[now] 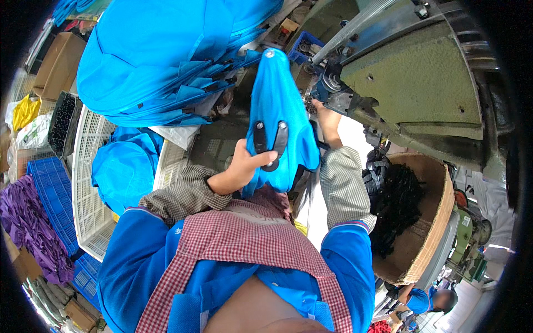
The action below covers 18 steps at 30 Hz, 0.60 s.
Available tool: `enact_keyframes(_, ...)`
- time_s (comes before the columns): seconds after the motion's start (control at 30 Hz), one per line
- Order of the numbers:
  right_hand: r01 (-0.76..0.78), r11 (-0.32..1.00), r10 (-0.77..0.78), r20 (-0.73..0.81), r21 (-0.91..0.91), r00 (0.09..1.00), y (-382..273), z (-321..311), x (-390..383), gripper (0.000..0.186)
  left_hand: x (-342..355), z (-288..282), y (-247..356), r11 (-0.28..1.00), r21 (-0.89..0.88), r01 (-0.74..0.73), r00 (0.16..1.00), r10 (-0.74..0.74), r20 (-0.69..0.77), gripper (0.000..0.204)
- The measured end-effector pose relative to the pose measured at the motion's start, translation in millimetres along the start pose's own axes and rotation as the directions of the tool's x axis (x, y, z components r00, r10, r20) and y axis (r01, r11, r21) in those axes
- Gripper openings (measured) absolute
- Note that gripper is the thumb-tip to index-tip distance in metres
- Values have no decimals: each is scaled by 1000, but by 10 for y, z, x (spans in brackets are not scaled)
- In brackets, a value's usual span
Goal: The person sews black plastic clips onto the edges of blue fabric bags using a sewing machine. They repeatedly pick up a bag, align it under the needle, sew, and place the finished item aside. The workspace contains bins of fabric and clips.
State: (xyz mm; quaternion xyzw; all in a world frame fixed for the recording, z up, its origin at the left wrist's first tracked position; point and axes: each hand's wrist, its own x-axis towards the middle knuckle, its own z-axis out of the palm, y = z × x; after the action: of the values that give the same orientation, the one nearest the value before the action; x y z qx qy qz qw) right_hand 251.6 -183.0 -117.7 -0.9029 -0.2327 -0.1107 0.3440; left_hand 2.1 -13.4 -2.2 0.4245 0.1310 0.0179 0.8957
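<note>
We hold the blue cover in our left hand, fingers closed round its lower end, where two black tips lie under the thumb. Our right hand reaches past the cover to the green press; it touches the press head, but we cannot tell whether it grips anything there.

The cover is bright blue fabric, gathered and hanging limp, with a small metal eyelet at its top (the end nearest the press).

Progress, as we judge it: a heap of blue covers lies beyond the left hand, apparently done. Black parts fill the basket beside the right forearm, so more remain.
</note>
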Motion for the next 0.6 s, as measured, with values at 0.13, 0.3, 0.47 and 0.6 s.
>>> enact_keyframes(0.13,-636,227,296,570,738,766,-1287,-635,-17,19,-174,-204,-231,993,-27,113,984,-116,-138,43)
enact_keyframes(0.3,-684,311,261,633,660,729,-1344,-780,62,20,-347,-60,-264,983,-143,118,988,-130,-80,52)
enact_keyframes(0.47,-640,309,205,608,703,767,-1358,-709,-57,26,-849,-159,-35,891,-431,-141,953,6,-301,45)
enact_keyframes(0.6,-707,204,572,504,677,648,25,-91,-1372,36,-1579,-856,320,853,-292,-433,777,189,-600,68)
